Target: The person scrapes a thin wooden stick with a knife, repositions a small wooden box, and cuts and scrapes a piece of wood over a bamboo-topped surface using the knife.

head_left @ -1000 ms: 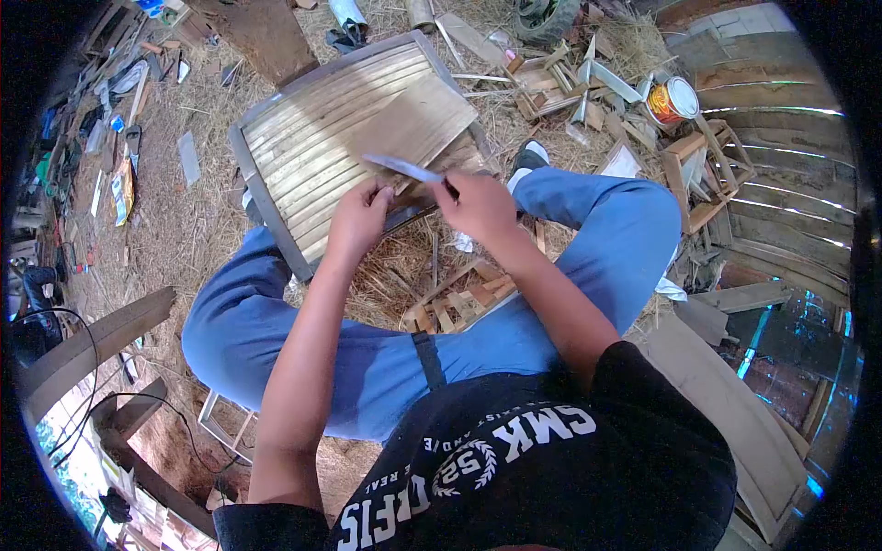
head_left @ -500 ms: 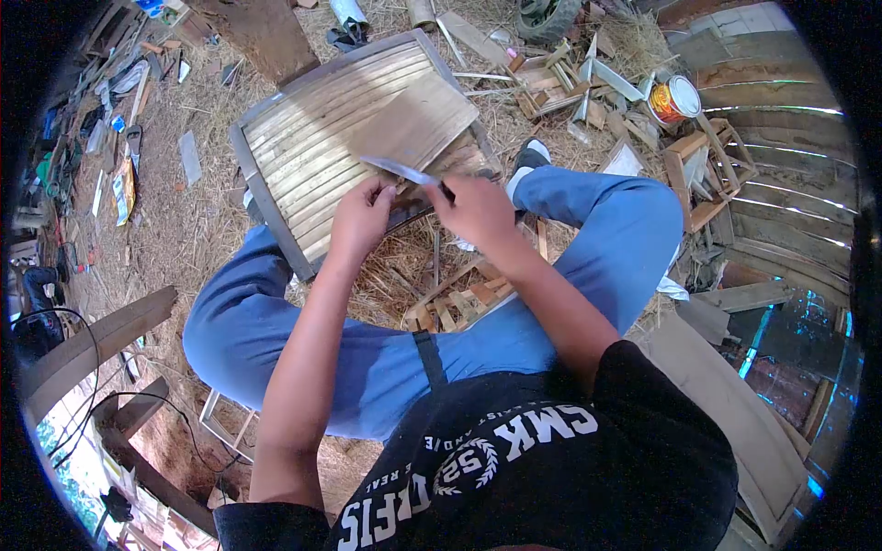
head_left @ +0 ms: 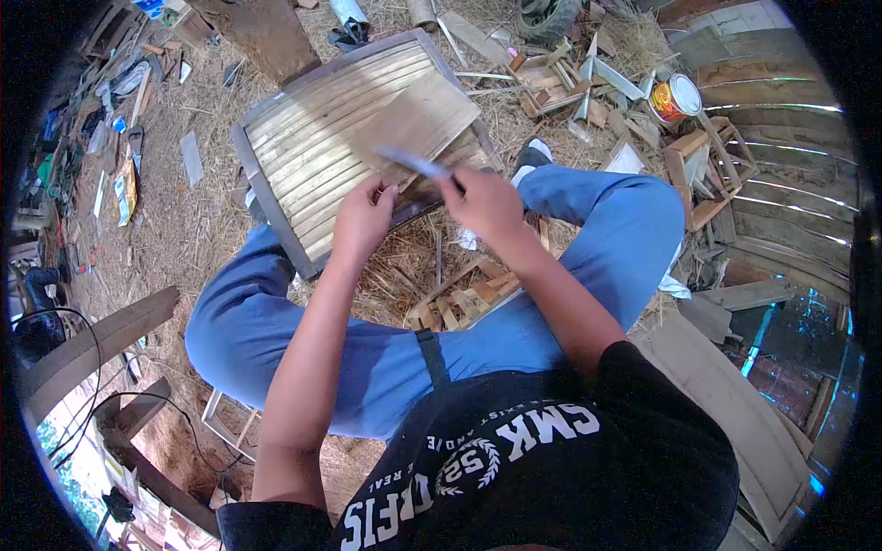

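A knife (head_left: 412, 162), its blade blurred, points up and left from my right hand (head_left: 485, 206), whose fingers are wrapped round its handle. My left hand (head_left: 364, 219) is pinched at the near edge of the slatted wooden panel (head_left: 312, 151); what its fingers hold is too small to make out. Under the blade, a flat brown board (head_left: 418, 118) lies on the right part of the panel. The panel has a grey frame and rests in front of my knees.
Wood scraps (head_left: 469, 301) lie between my legs. A wooden post (head_left: 262, 41) stands beyond the panel. At the right are a paint bucket (head_left: 675, 98), a small wooden frame (head_left: 703, 174) and a slatted wall (head_left: 781, 138). A beam (head_left: 101, 344) juts in at the left.
The knife and my right hand have shifted slightly to the right, and the blade is more blurred. My left hand has stayed almost in place.
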